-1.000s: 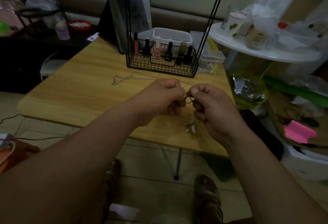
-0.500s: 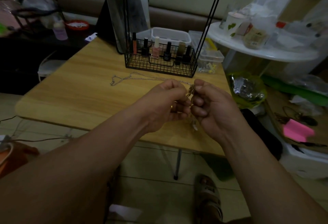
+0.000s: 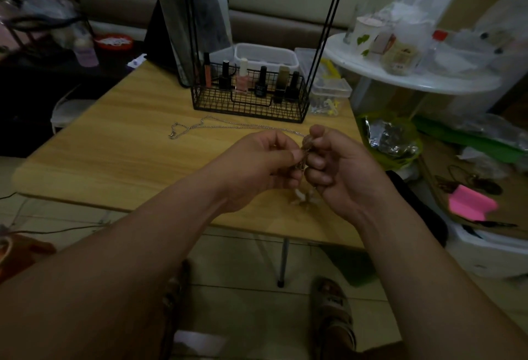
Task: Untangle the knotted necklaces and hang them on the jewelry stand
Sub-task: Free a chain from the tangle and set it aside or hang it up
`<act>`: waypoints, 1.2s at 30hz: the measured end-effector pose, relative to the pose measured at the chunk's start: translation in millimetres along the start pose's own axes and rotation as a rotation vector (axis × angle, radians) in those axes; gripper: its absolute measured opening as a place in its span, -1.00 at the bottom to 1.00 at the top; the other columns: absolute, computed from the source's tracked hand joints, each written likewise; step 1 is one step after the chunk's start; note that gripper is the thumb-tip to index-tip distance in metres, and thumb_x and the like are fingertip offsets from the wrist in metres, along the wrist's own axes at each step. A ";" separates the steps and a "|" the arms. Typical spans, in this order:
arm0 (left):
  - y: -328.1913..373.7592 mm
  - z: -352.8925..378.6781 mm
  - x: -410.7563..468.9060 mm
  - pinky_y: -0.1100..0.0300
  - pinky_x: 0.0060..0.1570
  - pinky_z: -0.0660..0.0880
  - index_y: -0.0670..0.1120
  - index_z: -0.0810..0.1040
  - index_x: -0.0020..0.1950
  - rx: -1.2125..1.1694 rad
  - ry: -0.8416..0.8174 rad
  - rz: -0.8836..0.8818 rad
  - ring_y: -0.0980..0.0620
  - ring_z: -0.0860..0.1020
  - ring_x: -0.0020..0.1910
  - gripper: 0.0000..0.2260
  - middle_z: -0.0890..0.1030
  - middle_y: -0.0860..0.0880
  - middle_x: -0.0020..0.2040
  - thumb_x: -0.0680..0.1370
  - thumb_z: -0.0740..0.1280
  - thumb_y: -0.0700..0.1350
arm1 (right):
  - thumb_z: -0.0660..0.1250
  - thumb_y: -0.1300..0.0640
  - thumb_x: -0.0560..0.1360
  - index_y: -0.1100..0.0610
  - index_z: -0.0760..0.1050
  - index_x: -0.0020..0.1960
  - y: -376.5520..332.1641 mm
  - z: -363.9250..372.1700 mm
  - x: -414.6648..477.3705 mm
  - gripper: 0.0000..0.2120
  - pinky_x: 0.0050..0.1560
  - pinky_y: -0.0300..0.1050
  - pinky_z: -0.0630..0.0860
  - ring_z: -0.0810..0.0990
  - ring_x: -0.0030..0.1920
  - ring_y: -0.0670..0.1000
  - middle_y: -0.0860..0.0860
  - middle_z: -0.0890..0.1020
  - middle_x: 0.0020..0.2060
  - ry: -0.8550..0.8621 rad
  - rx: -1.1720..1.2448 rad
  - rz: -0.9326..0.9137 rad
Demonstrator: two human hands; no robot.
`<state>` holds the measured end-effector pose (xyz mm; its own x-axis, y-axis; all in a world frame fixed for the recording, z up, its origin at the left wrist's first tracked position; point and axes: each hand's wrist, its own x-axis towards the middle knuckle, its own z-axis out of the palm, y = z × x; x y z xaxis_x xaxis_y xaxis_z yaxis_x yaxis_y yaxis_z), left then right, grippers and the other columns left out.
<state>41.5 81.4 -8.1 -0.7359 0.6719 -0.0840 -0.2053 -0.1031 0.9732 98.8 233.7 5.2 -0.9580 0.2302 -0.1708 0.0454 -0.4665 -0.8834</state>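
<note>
Dim light falls on a wooden tabletop (image 3: pixel 114 159) with the black wire jewelry stand (image 3: pixel 251 105) at its far edge. Above the near edge the left hand (image 3: pixel 257 165) and right hand (image 3: pixel 340 168) meet, each grip pinching the knotted necklaces (image 3: pixel 305 155) between curled fingers. From the knot a silver chain (image 3: pixel 228 125) trails leftward across the tabletop, its long axis parallel to the stand's base and just in front of it. A pale pendant (image 3: pixel 303 198) dangles below. The stand lies straight ahead, most directly before the left hand.
</note>
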 end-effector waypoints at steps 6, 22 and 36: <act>4.3 -4.6 2.4 0.18 -0.22 0.57 -0.15 0.58 0.09 -0.141 -0.005 0.007 0.05 0.59 -0.22 -0.91 0.61 -0.04 -0.18 0.65 0.31 -0.29 | 0.16 0.36 0.52 0.19 0.49 0.09 -6.0 -10.4 0.2 -0.77 -0.49 -0.23 0.23 0.41 -0.40 -0.08 0.03 0.51 -0.24 0.022 -0.275 -0.016; 7.9 -9.2 0.3 0.23 -0.23 0.46 -0.12 0.58 0.11 -0.083 0.028 -0.003 0.08 0.51 -0.27 -0.91 0.56 -0.04 -0.20 0.66 0.32 -0.26 | 0.30 0.14 0.65 0.12 0.61 0.02 -7.2 -13.2 -2.2 -0.88 -0.37 -0.21 0.37 0.45 -0.33 -0.10 -0.04 0.62 -0.24 -0.019 -0.621 -0.070; 13.3 -17.7 -0.3 0.07 -0.04 0.47 -0.12 0.54 0.19 -0.141 0.062 -0.029 0.03 0.55 -0.22 -0.85 0.49 0.01 -0.25 0.68 0.21 -0.22 | 0.42 0.05 0.58 0.07 0.71 0.00 -11.0 -12.9 -8.9 -0.88 -0.26 -0.32 0.43 0.56 -0.30 -0.31 -0.11 0.72 -0.16 -0.100 -1.025 -0.122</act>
<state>27.6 66.8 1.1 -0.7661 0.6296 -0.1289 -0.3124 -0.1896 0.9308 110.5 247.8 10.8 -0.9893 0.1336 -0.0594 0.1207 0.5169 -0.8475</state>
